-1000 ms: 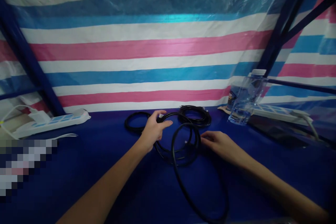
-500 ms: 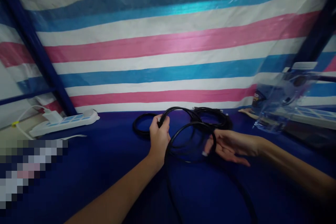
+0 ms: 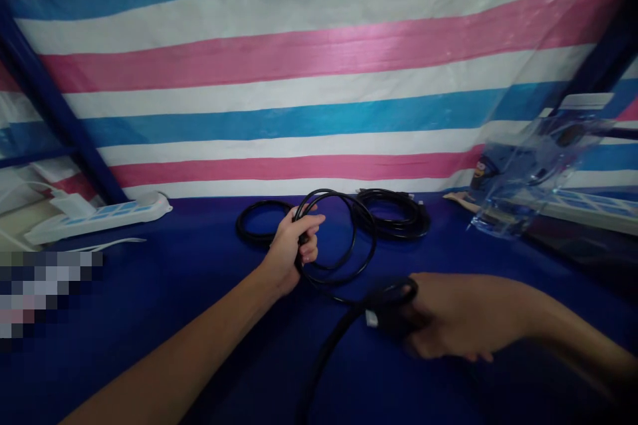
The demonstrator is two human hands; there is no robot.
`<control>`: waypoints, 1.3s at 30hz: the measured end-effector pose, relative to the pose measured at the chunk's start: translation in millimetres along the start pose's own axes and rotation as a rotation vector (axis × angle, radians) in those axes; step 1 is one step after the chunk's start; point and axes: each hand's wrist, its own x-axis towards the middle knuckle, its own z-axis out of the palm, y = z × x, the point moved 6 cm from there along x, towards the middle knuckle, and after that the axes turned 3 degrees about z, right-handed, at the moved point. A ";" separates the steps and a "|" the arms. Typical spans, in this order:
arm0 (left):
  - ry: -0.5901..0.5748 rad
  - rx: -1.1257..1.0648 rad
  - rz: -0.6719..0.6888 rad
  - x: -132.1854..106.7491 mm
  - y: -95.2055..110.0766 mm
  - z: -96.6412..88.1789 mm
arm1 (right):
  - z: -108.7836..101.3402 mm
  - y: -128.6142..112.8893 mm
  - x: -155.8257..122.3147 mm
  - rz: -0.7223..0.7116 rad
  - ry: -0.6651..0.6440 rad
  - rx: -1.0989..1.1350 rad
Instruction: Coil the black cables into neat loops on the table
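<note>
Head view, nearest first: a black cable (image 3: 329, 344) runs up from the bottom edge above the blue table (image 3: 174, 272) and bends sharply at the right hand (image 3: 448, 315), whose fingers seem closed on it beside a pale-tipped connector (image 3: 371, 318), though blur hides the exact grip; slightly farther off, the left hand (image 3: 294, 246) curls narrowly around several round loops (image 3: 375, 234), seemingly of the same cable, which spread open to its right; to do this well, I judge, the left should pinch all the loops at one spot, while the right guides the length without twisting it and holds the connector clear of them; beyond lie a black cable ring (image 3: 253, 238), just behind the left hand, and a fuller black coil (image 3: 405, 234), both best left unsnagged; outward stand a white power strip (image 3: 127, 212) and a clear plastic bottle (image 3: 503, 212); a striped plastic sheet (image 3: 299, 103) hangs behind.
</note>
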 end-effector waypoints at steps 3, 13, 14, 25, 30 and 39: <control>0.060 0.136 -0.113 1.5 -5.9 -7.8 | -3.1 18.5 -0.6 0.066 -0.138 -0.027; -0.037 0.184 -0.445 -18.1 -26.8 6.6 | -89.8 29.8 -44.3 -0.149 1.422 0.427; -0.046 0.146 -0.475 -21.9 -29.1 11.7 | -82.6 17.9 -44.1 -0.157 1.484 0.249; -0.229 0.205 -0.385 -33.1 -26.8 27.6 | -43.4 -21.9 6.0 -0.267 1.226 -0.390; -0.148 0.408 -0.054 -11.0 -15.1 8.3 | -48.8 -22.5 9.0 -0.402 0.956 0.135; 0.214 0.018 -0.218 -8.8 -14.8 -6.0 | -37.3 8.1 34.5 -0.226 0.800 0.876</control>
